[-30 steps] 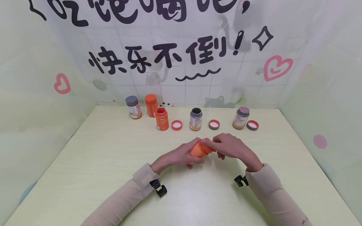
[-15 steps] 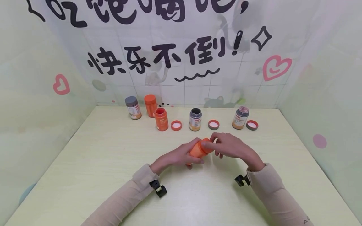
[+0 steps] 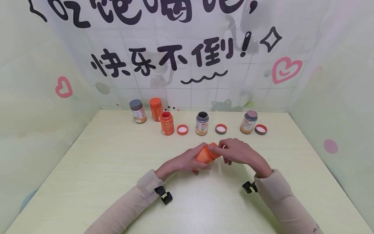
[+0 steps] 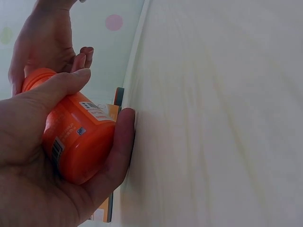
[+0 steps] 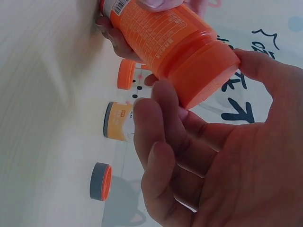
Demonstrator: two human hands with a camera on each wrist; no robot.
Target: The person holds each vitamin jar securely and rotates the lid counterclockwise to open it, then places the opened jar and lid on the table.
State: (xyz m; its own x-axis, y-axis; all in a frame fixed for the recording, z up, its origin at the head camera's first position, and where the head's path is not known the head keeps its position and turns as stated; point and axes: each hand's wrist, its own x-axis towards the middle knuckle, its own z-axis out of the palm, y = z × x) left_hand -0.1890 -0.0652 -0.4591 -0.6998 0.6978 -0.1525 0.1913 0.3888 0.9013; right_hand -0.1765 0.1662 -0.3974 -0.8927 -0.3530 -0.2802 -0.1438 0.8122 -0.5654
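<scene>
My left hand (image 3: 187, 159) grips the body of an orange plastic bottle (image 3: 204, 157), which tilts with its lidded end up toward the right. In the left wrist view the bottle's base (image 4: 90, 156) points at the camera, with thumb and fingers wrapped round its sides. My right hand (image 3: 238, 151) pinches the orange screw lid (image 5: 208, 73) between thumb and index finger, its other fingers curled below. That lid sits on the bottle's neck. Fine print and a barcode (image 5: 120, 5) show on the bottle's side.
Behind the hands stand an uncapped orange bottle (image 3: 167, 125), an uncapped grey bottle (image 3: 202, 127) and a grey bottle with a patterned sealed top (image 3: 248, 124). Their lids (image 3: 221, 129) lie beside them, insides up. Farther back left are capped grey (image 3: 138, 113) and orange (image 3: 156, 112) bottles.
My right fingers shift slightly back and forth round the lid. The left hand and the bottle stay almost still, as do the bottles behind.
</scene>
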